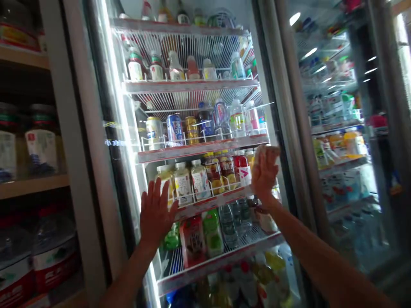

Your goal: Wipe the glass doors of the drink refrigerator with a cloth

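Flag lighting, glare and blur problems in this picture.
Head view: the light strip is blown out; head view: the wooden shelf at picture left sits in dimness; head view: bright streaks cross the neighbouring cooler, which is soft; head view: the right hand looks smeared; head view: fine label print is unreadable.

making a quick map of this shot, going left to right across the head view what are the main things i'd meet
Wooden shelf → left hand → red pack → green pack → clear bottles → right hand → second fridge
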Demonstrator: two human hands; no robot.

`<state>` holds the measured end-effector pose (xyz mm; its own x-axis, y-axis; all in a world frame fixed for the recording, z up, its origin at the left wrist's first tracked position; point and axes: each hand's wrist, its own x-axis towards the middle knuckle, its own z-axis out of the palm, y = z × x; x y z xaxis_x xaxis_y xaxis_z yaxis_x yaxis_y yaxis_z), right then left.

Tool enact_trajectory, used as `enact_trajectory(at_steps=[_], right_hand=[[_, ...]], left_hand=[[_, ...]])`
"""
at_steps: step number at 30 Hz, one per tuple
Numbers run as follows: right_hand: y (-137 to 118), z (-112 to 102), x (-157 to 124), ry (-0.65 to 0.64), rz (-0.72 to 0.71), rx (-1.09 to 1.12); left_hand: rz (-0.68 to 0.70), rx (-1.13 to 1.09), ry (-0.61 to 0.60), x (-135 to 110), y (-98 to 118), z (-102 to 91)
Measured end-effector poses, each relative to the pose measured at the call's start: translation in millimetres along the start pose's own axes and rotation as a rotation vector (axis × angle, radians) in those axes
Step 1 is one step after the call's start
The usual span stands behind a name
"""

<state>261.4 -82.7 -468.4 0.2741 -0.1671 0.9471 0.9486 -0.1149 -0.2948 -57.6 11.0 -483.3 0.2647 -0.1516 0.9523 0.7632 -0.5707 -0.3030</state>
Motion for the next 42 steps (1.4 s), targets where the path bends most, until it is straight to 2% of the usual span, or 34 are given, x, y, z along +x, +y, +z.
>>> enact_trajectory(at_steps=[3,4,5,6,9,10,11,13,16,17,18,21,22,23,26,27,28,29,31,32,33,34,35,38,39,40,41,42], right_hand=[[-22,-6,-24,-0.236,-0.519,0.094],[-19,-7,-25,-0.286,-0.631,0.103],[-10,-9,-20,-0.294,-0.651,0.09],[4,-10,-13,-0.252,-0.57,0.058],[45,-12,11,-0.008,-0.084,-0.032],[50,-12,13,0.041,0.009,-0.038],[50,-11,10,0.056,0.037,-0.031],[34,-11,-5,-0.015,-0.092,0.003],[7,-11,-26,-0.211,-0.462,0.062],[3,-11,-27,-0.224,-0.491,0.064],[3,-10,-24,-0.188,-0.427,0.052],[4,-7,-12,0.032,0.011,-0.007],[1,-6,-12,0.056,0.064,-0.005],[-3,-5,-14,0.028,0.011,0.013],[-15,-6,-26,-0.225,-0.488,0.103],[-15,-7,-27,-0.271,-0.587,0.109],[-11,-7,-26,-0.266,-0.591,0.097],[-7,-7,-22,-0.21,-0.5,0.07],[0,-5,-14,-0.034,-0.18,0.015],[-2,-4,-12,0.033,-0.059,0.006],[-8,-3,-14,0.056,-0.007,0.013],[-17,-1,-19,0.04,-0.037,0.032],[-29,-1,-26,-0.011,-0.141,0.06],[-53,-2,-46,-0.211,-0.583,0.136],[-51,-3,-46,-0.241,-0.648,0.143],[-43,-4,-43,-0.239,-0.63,0.135],[-31,-5,-37,-0.204,-0.525,0.111],[-18,-6,-29,-0.14,-0.362,0.076]], left_hand=[[-0.001,-0.022,0.006,0,0,-0.2],[0.0,-0.032,0.003,0,0,-0.3],[-0.002,-0.041,0.002,1,0,-0.3],[-0.007,-0.047,0.002,1,0,-0.2],[-0.022,-0.046,0.005,1,1,0.1],[-0.026,-0.04,0.007,1,2,0.2],[-0.029,-0.037,0.009,1,2,0.3],[-0.033,-0.036,0.007,1,2,0.3],[-0.024,-0.035,0.01,0,2,0.1],[-0.021,-0.032,0.011,-1,2,-0.1],[-0.019,-0.027,0.014,-1,3,-0.3],[-0.025,-0.016,0.021,-2,4,-0.5],[-0.026,-0.017,0.02,-2,4,-0.6],[-0.026,-0.02,0.019,-2,4,-0.5],[-0.03,-0.032,0.01,-3,3,-0.5],[-0.031,-0.034,0.006,-3,3,-0.5],[-0.032,-0.036,0.001,-4,3,-0.5],[-0.033,-0.037,-0.002,-4,3,-0.4],[-0.035,-0.037,-0.004,-4,3,-0.3],[-0.037,-0.036,-0.005,-4,3,-0.2],[-0.041,-0.037,-0.003,-4,4,-0.2],[-0.044,-0.04,0.0,-4,4,-0.2],[-0.046,-0.044,-0.003,-4,4,-0.2],[-0.045,-0.055,-0.015,-4,3,-0.9],[-0.041,-0.057,-0.02,-4,2,-1.2],[-0.036,-0.059,-0.024,-4,2,-1.4],[-0.033,-0.061,-0.023,-4,2,-1.5],[-0.031,-0.063,-0.018,-4,2,-1.5]])
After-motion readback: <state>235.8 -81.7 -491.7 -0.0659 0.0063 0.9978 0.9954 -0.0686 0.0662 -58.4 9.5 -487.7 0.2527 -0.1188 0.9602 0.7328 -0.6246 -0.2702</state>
